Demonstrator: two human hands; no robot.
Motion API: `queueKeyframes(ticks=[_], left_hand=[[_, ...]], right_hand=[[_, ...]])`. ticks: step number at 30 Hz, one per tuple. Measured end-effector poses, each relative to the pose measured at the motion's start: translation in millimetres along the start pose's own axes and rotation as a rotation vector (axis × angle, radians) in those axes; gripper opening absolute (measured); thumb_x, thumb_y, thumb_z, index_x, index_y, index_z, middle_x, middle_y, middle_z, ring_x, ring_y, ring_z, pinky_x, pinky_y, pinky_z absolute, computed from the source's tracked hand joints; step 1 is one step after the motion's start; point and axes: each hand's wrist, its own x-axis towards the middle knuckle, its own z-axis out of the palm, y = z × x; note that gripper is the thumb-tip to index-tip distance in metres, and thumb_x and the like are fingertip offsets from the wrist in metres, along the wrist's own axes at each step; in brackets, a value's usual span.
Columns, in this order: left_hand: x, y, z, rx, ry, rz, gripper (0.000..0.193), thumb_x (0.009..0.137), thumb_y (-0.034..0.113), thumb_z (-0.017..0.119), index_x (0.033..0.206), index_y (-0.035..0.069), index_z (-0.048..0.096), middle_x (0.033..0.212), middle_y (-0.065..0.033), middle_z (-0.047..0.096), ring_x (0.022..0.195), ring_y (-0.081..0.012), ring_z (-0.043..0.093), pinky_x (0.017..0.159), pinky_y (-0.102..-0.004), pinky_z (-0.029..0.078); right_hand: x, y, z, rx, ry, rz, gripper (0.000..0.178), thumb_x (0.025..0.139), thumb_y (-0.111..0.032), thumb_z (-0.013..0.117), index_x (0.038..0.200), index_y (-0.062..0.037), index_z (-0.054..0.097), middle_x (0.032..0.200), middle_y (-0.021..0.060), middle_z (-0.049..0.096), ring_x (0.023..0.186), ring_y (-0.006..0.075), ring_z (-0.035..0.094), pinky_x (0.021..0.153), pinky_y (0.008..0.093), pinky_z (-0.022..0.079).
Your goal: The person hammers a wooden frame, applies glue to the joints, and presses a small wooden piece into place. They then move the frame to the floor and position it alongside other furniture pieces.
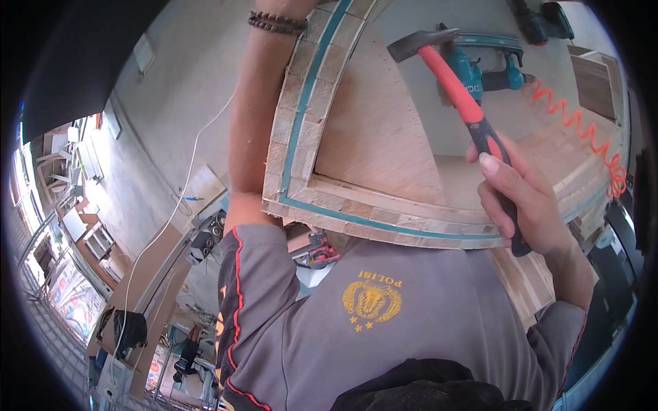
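Observation:
My right hand (517, 188) is closed around the black grip of a claw hammer (449, 82) with a red and black handle. The hammer's dark head points up and left, above a curved wooden frame (356, 219). A teal stripe runs along the frame's edge between rows of pale wood blocks. My left arm stretches along the frame's left side, a beaded bracelet at the wrist. Only the heel of my left hand (291, 7) shows at the top edge; its fingers are out of the picture. The frame's near edge is close to my grey shirt.
Beyond the hammer lies a teal nail gun (480, 72) with a coiled orange air hose (582, 130). A dark power tool (538, 24) sits farther back. A red and black tool (319, 253) shows below the frame. A white cable (168, 219) hangs at left; another person (188, 353) is at lower left.

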Motion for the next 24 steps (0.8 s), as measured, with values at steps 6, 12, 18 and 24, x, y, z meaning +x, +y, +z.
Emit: queueKeyframes(ticks=[6, 12, 18, 24], left_hand=[[1.0, 10.1, 1.2, -0.112, -0.052, -0.04, 0.061, 0.105, 0.026, 0.052, 0.156, -0.004, 0.041, 0.147, -0.0259, 0.056, 0.131, -0.0284, 0.058, 0.11, -0.0332, 0.043], [-9.3, 30.8, -4.7, -0.154, 0.004, -0.139, 0.052, 0.107, 0.022, 0.055, 0.151, -0.005, 0.049, 0.129, -0.0203, 0.069, 0.111, -0.0188, 0.066, 0.096, -0.029, 0.052], [-80.1, 36.6, -40.0, 0.225, 0.211, -0.136, 0.046, 0.106, 0.022, 0.063, 0.147, 0.001, 0.057, 0.12, -0.0173, 0.074, 0.109, -0.0185, 0.07, 0.092, -0.0295, 0.055], [-161.9, 108.3, 2.3, 0.6, 0.424, -0.207, 0.019, 0.096, 0.021, 0.072, 0.108, 0.008, 0.079, 0.132, -0.0134, 0.068, 0.118, -0.033, 0.068, 0.097, -0.0421, 0.054]], right_hand=[[-9.2, -0.7, -9.7, 0.014, -0.06, 0.006, 0.036, 0.11, -0.04, 0.047, 0.123, -0.0061, 0.05, 0.054, -0.0024, 0.044, 0.04, 0.0066, 0.04, 0.041, 0.0238, 0.037], [2.2, 0.5, -33.0, -0.052, -0.119, -0.053, 0.034, 0.11, -0.041, 0.049, 0.118, -0.0077, 0.05, 0.057, -0.0029, 0.045, 0.041, 0.0061, 0.041, 0.042, 0.0239, 0.038], [31.5, 17.0, -56.8, -0.406, 0.077, -0.519, 0.028, 0.11, -0.032, 0.052, 0.124, -0.0078, 0.052, 0.058, 0.003, 0.049, 0.043, 0.0126, 0.049, 0.044, 0.0325, 0.038], [57.3, 23.4, -95.8, -1.07, 0.254, -1.132, 0.031, 0.104, -0.027, 0.061, 0.127, -0.0082, 0.053, 0.06, 0.0103, 0.06, 0.049, 0.0324, 0.06, 0.046, 0.044, 0.041]])
